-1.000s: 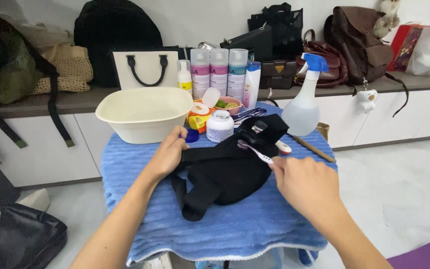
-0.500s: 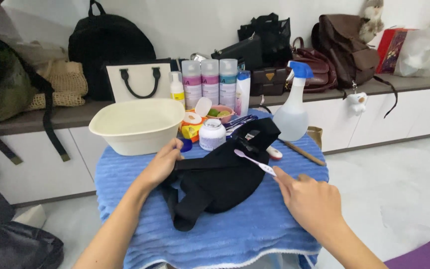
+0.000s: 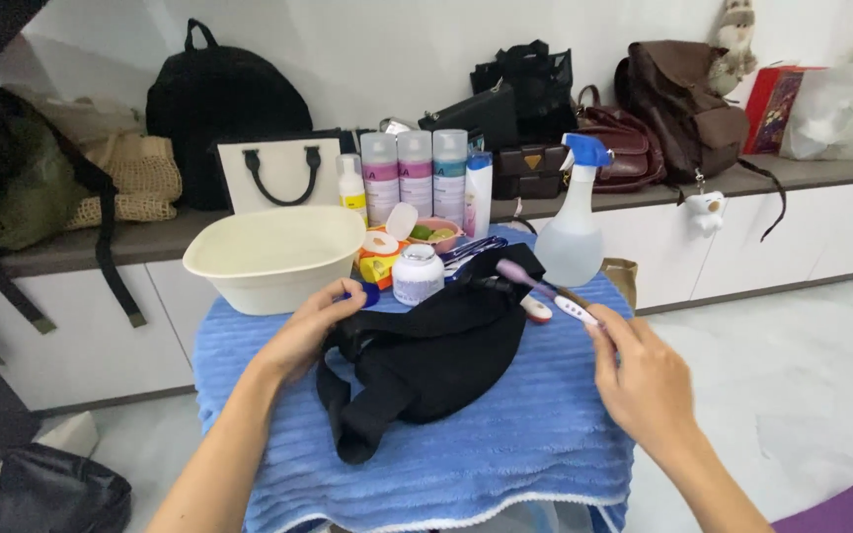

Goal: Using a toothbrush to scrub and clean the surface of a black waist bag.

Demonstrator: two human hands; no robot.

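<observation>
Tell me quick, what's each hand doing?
Left hand: open, resting on the black bag.
Right hand: closed, holding a toothbrush.

Left hand (image 3: 306, 331): forearm comes in from lower left, wrist straight, palm down, fingers curled loosely and pressing down. Right hand (image 3: 644, 380): forearm from lower right, back of hand toward camera, thumb and fingertips pinched in a tight grip, raised off the worktop.
</observation>
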